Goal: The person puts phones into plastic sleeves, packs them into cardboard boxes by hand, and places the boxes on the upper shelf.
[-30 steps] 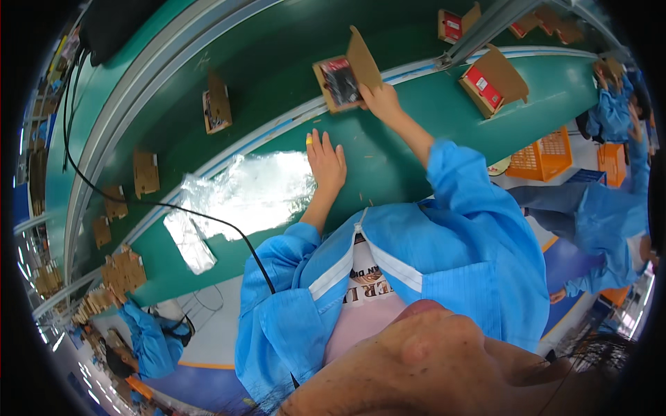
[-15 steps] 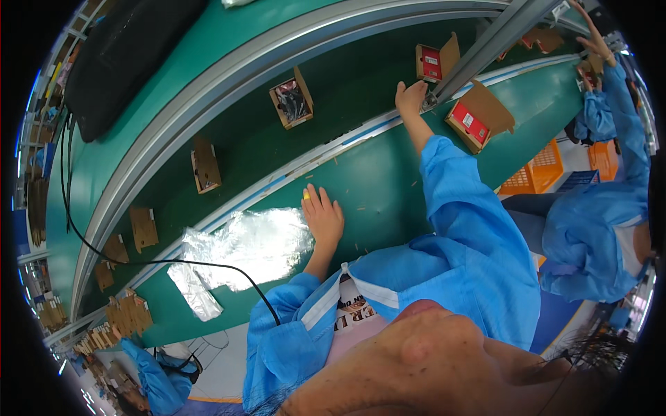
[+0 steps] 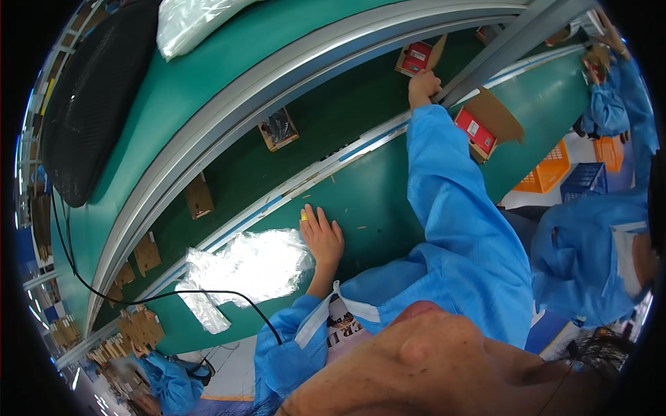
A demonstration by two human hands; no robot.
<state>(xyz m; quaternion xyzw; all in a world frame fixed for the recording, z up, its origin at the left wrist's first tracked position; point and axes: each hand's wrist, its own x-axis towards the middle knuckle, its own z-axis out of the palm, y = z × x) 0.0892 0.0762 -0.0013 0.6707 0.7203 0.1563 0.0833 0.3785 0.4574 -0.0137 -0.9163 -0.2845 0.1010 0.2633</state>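
Note:
My left hand (image 3: 323, 239) lies flat on the green worktop, fingers stretched out, with a yellow band on one finger. It rests at the right edge of a pile of clear plastic bags (image 3: 260, 263). My right arm reaches forward over the conveyor rail. My right hand (image 3: 424, 87) has its fingers curled at the near edge of an open cardboard box (image 3: 402, 68), which holds a red package (image 3: 417, 57). The fingertips are partly hidden. Another open cardboard box (image 3: 510, 121) with a red package (image 3: 476, 133) sits on the worktop, right of that hand.
Several more cardboard boxes, including one with dark contents (image 3: 279, 130), stand on the dark green conveyor (image 3: 236, 163). A metal post (image 3: 485, 59) rises beside my right hand. A black cable (image 3: 173, 292) crosses the bags. Co-workers in blue, one right (image 3: 590, 243), flank me.
My right hand has gone from open beside the box to curled at its edge. The conveyor boxes have shifted leftward. My left hand stays by the bags; the view has tilted slightly.

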